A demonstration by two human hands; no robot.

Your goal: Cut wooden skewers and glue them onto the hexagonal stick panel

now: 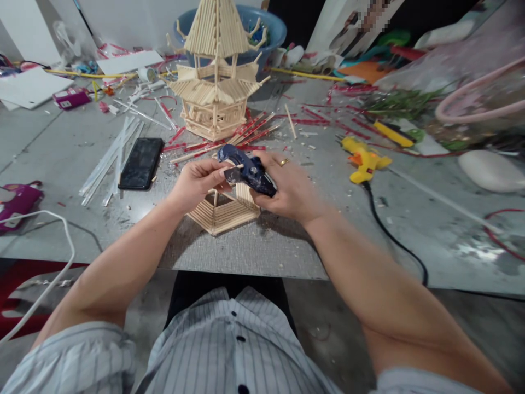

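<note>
My right hand (287,183) is closed around a dark blue hand cutter (257,174) with a flat grey blade (233,174). Pinched in the fingers of my left hand (199,180) is a thin wooden stick (239,166), its pale end showing at the blade. Much of the stick is hidden by the fingers. Directly below both hands, a hexagonal frame of stacked wooden sticks (221,220) lies on the table, partly covered. Behind them stands a tiered wooden-stick pagoda (215,93).
A black phone (141,163) and clear glue sticks (109,158) lie left. At right are a yellow glue gun (363,158) with a black cord and a white rounded stone (490,171). A blue basin (273,30) stands behind the pagoda. Loose sticks and red strips litter the grey table (287,246).
</note>
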